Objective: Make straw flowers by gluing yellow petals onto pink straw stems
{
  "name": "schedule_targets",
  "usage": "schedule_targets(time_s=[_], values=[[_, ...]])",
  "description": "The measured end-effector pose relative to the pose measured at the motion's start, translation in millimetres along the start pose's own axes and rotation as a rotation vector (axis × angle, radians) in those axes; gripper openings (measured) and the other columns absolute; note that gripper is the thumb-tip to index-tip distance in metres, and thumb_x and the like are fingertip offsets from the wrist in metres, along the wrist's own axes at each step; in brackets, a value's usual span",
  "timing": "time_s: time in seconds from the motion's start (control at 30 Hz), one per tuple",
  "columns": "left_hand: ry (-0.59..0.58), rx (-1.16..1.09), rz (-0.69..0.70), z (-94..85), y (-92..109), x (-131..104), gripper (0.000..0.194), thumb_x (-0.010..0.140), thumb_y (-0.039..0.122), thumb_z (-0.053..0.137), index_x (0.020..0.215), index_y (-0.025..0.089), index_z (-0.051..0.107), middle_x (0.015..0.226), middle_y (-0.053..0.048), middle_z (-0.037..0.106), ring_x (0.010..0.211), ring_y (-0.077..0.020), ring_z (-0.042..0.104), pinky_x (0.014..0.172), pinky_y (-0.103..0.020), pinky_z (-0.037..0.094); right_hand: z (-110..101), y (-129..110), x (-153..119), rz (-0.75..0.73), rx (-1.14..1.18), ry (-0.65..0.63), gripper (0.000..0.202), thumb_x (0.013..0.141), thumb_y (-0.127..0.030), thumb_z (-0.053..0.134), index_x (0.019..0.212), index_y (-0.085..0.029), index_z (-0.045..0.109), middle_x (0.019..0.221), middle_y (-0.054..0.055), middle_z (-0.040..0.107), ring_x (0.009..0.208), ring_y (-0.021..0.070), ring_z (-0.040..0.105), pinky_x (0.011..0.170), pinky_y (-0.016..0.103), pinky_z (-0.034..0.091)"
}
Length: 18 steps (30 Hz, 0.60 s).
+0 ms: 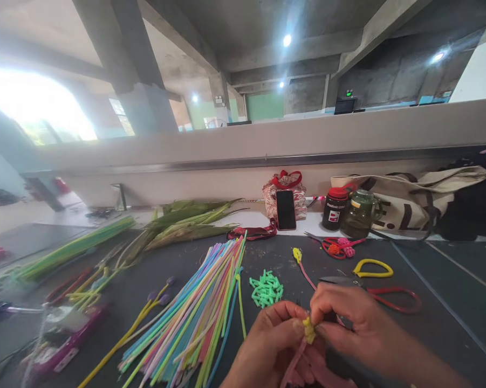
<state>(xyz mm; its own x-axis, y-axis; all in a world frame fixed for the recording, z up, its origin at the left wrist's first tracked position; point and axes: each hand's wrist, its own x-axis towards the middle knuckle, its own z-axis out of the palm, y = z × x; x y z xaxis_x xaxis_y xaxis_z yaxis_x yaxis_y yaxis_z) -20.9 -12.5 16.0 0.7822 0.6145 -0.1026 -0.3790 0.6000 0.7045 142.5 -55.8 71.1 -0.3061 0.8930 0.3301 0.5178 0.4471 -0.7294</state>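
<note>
Low in the middle, a small yellow flower-like piece (308, 331) sits at the top of a pink stem (294, 362). My left hand (272, 337) is closed, pinching it between thumb and fingers from the left. My right hand (350, 315) is closed on the same yellow piece from the right, fingertips close together. Just beyond lies another yellow flower-like piece (297, 255) on a thin pink stem. A small pile of short green cut pieces (266, 289) is ahead of my left hand. Dark-bladed scissors with red handles (396, 299) lie partly behind my right hand.
To the left, a fan of coloured plastic straws (194, 307) covers the dark tabletop. Corn husks (190, 218) lie behind it. Along the back stand a phone (286, 210), a red-lidded bottle (335, 209), a green jug (360, 213) and a canvas bag (408, 202). Yellow-handled scissors (372, 262) rest at right.
</note>
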Motion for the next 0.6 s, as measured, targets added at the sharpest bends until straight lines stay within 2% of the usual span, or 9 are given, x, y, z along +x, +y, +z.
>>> schedule_targets(time_s=[0.13,0.27,0.4,0.6], values=[[0.107,0.095,0.096,3.0,4,-5,0.053,0.05,0.006,0.076,0.096,0.017,0.05,0.074,-0.001,0.065,0.056,-0.0134,0.064,0.054,-0.022,0.051,-4,-1,2,0.052,0.016,0.037,0.016,0.075,-0.005,0.054,0.07,-0.019,0.059,0.068,-0.004,0.056,0.063,0.0096,0.052,0.059,0.019,0.039],[0.237,0.196,0.126,9.6,1,-4,0.048,0.049,0.0,0.07,0.085,0.02,0.045,0.073,0.004,0.061,0.052,-0.0109,0.061,0.049,-0.019,0.048,-4,-1,3,0.066,0.017,0.061,0.015,0.075,-0.006,0.054,0.068,-0.019,0.059,0.066,-0.003,0.056,0.062,0.0102,0.052,0.058,0.02,0.039],[0.358,0.276,0.186,15.2,-2,-2,0.04,0.052,0.003,0.07,0.077,0.019,0.045,0.066,0.006,0.058,0.046,-0.0058,0.055,0.046,-0.015,0.042,-4,-3,3,0.053,0.027,0.074,0.013,0.075,-0.009,0.053,0.068,-0.019,0.058,0.066,-0.002,0.058,0.062,0.0113,0.054,0.057,0.021,0.04],[0.422,0.388,0.284,11.1,-11,-1,0.028,0.057,0.022,0.075,0.077,0.017,0.055,0.059,0.002,0.06,0.044,-0.0075,0.053,0.042,-0.016,0.038,-2,0,3,0.05,0.031,0.07,0.014,0.074,-0.007,0.054,0.07,-0.019,0.059,0.068,-0.002,0.058,0.065,0.0125,0.056,0.06,0.022,0.042]])
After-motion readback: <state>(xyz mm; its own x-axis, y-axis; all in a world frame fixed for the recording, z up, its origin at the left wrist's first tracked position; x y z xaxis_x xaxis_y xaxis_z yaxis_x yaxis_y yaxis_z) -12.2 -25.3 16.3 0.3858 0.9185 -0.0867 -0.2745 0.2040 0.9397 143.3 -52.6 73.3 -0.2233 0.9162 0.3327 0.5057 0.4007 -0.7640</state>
